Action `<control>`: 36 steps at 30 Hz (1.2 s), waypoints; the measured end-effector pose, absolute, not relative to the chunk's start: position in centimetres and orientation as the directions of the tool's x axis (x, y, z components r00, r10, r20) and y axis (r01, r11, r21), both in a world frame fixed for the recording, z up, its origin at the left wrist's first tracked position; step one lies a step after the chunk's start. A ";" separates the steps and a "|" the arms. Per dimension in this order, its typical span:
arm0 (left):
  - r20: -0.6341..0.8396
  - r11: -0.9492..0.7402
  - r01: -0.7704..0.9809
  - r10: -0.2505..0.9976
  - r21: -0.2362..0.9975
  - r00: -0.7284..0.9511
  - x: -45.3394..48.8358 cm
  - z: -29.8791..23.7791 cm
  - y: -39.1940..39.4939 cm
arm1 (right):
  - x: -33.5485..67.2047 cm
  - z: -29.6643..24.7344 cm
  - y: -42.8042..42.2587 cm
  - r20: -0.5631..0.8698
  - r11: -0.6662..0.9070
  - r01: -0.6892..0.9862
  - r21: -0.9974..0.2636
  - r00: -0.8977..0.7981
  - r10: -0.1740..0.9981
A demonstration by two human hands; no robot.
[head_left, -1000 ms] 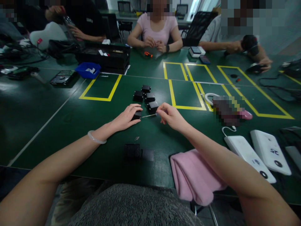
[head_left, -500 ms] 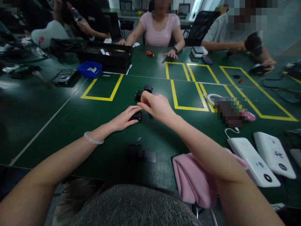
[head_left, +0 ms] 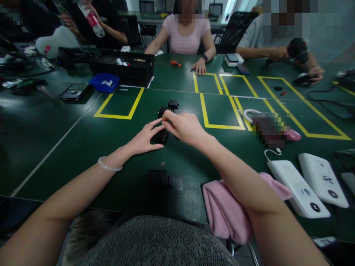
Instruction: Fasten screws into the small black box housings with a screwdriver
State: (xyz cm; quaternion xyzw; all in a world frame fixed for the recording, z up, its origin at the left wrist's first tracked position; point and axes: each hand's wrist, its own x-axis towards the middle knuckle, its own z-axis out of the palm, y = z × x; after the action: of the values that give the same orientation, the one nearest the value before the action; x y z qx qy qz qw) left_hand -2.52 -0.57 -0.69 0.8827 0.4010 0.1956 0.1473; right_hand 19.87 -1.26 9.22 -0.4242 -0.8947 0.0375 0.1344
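My left hand (head_left: 144,139) lies with its fingers spread at the left side of a black part (head_left: 161,137) on the table; whether the fingertips touch it I cannot tell. My right hand (head_left: 183,125) is pinched above that part, thumb and fingers pressed together. A thin, light line shows beneath these fingers, too small to name. Beyond the hands sit small black box-shaped pieces (head_left: 173,104), partly hidden by my right hand. Closer to me are several tiny screws (head_left: 162,163) and another black assembly with a flat plate (head_left: 175,183).
A pink cloth (head_left: 224,210) and white power banks (head_left: 295,188) lie to the right. Yellow tape rectangles (head_left: 224,126) mark the table. At the back left stand a blue tray (head_left: 104,84) and a black box (head_left: 135,75). Several people are across the table.
The fingers of my left hand have spread and drawn back a little from the black part. My right hand has shifted slightly and stays pinched.
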 end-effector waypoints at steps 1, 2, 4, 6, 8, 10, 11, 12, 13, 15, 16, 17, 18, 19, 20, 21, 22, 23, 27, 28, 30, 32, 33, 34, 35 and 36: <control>0.249 -0.639 0.660 0.766 0.396 0.592 -2.5 -0.5 -0.8 | 19.9 9.1 -1.3 0.219 0.647 0.737 -0.195 -0.610 0.761; 0.274 -0.643 0.670 0.765 0.371 0.582 -2.4 -0.3 -0.9 | 20.0 9.0 -1.3 0.234 0.656 0.726 -0.206 -0.615 0.753; 0.343 -0.645 0.692 0.762 0.325 0.549 -2.2 -0.1 -1.3 | 20.0 8.9 -1.3 0.258 0.667 0.712 -0.219 -0.617 0.744; 0.369 -0.629 0.718 0.769 0.297 0.522 -1.7 0.0 -1.6 | 20.1 8.9 -1.3 0.254 0.659 0.719 -0.221 -0.610 0.750; 0.370 -0.610 0.744 0.781 0.274 0.504 -1.1 0.0 -1.8 | 20.0 8.9 -1.2 0.228 0.641 0.736 -0.220 -0.600 0.767; 0.377 -0.583 0.772 0.795 0.253 0.476 -0.6 0.0 -1.9 | 20.0 9.0 -1.2 0.210 0.631 0.741 -0.230 -0.595 0.776; 0.380 -0.575 0.781 0.797 0.244 0.469 -0.4 -0.1 -1.9 | 19.9 8.9 -1.2 0.212 0.635 0.734 -0.241 -0.598 0.773; 0.380 -0.575 0.783 0.796 0.236 0.471 -0.3 -0.1 -1.9 | 19.9 8.9 -1.2 0.220 0.643 0.723 -0.252 -0.604 0.766; 0.381 -0.580 0.780 0.793 0.233 0.476 -0.3 -0.1 -1.8 | 19.9 8.8 -1.2 0.231 0.653 0.710 -0.263 -0.611 0.757; 0.379 -0.603 0.761 0.779 0.239 0.499 -0.4 -0.2 -1.8 | 19.9 8.7 -1.3 0.246 0.667 0.694 -0.272 -0.620 0.745; 0.378 -0.616 0.747 0.772 0.249 0.511 -0.5 -0.3 -1.8 | 19.8 8.6 -1.4 0.244 0.668 0.694 -0.270 -0.621 0.744; 0.369 -0.627 0.732 0.768 0.266 0.524 -0.6 -0.3 -1.8 | 19.8 8.6 -1.5 0.234 0.663 0.700 -0.265 -0.621 0.748; 0.357 -0.633 0.719 0.767 0.285 0.533 -0.8 -0.4 -1.8 | 19.7 8.6 -1.5 0.217 0.655 0.711 -0.255 -0.618 0.755; 0.343 -0.635 0.709 0.769 0.306 0.540 -0.9 -0.4 -1.8 | 19.5 8.6 -1.6 0.196 0.643 0.726 -0.242 -0.613 0.766; 0.344 -0.632 0.707 0.772 0.318 0.535 -1.0 -0.4 -1.8 | 19.4 8.6 -1.6 0.174 0.631 0.742 -0.226 -0.606 0.776; 0.351 -0.626 0.708 0.776 0.326 0.524 -1.2 -0.4 -1.8 | 19.3 8.6 -1.7 0.156 0.619 0.756 -0.212 -0.599 0.786; 0.362 -0.617 0.714 0.781 0.330 0.508 -1.3 -0.3 -1.8 | 19.1 8.6 -1.7 0.146 0.608 0.768 -0.201 -0.591 0.794; 0.371 -0.605 0.723 0.789 0.334 0.490 -1.4 -0.3 -1.8 | 19.0 8.6 -1.7 0.141 0.603 0.773 -0.195 -0.587 0.797; 0.311 -0.549 0.738 0.834 0.391 0.456 -1.5 -0.2 -1.7 | 18.8 8.7 -1.7 0.140 0.598 0.780 -0.183 -0.581 0.801; 0.289 -0.543 0.734 0.839 0.407 0.461 -1.5 -0.3 -1.7 | 18.8 8.8 -1.8 0.136 0.598 0.782 -0.178 -0.582 0.802; 0.261 -0.545 0.719 0.838 0.431 0.479 -1.3 -0.3 -1.6 | 18.8 9.2 -2.0 0.123 0.596 0.786 -0.165 -0.583 0.803; 0.241 -0.556 0.700 0.829 0.449 0.505 -1.1 -0.4 -1.6 | 18.9 9.7 -2.3 0.104 0.600 0.786 -0.150 -0.591 0.800; 0.229 -0.563 0.688 0.822 0.458 0.521 -1.0 -0.3 -1.6 | 18.9 9.9 -2.5 0.095 0.602 0.786 -0.141 -0.594 0.799; 0.222 -0.571 0.677 0.815 0.464 0.535 -1.0 -0.2 -1.6 | 18.9 10.1 -2.6 0.091 0.606 0.784 -0.134 -0.599 0.795; 0.220 -0.580 0.668 0.807 0.466 0.548 -1.0 -0.1 -1.6 | 18.9 10.2 -2.7 0.088 0.608 0.784 -0.127 -0.601 0.794; 0.226 -0.589 0.663 0.801 0.461 0.555 -1.2 0.1 -1.6 | 18.9 10.3 -2.8 0.086 0.608 0.784 -0.121 -0.602 0.794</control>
State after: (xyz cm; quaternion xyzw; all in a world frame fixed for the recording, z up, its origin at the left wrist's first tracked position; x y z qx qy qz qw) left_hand -1.20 -1.62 0.10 0.8663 0.4224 0.2103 0.1638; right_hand 18.88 -2.83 10.34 -0.4410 -0.8944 0.0355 0.0654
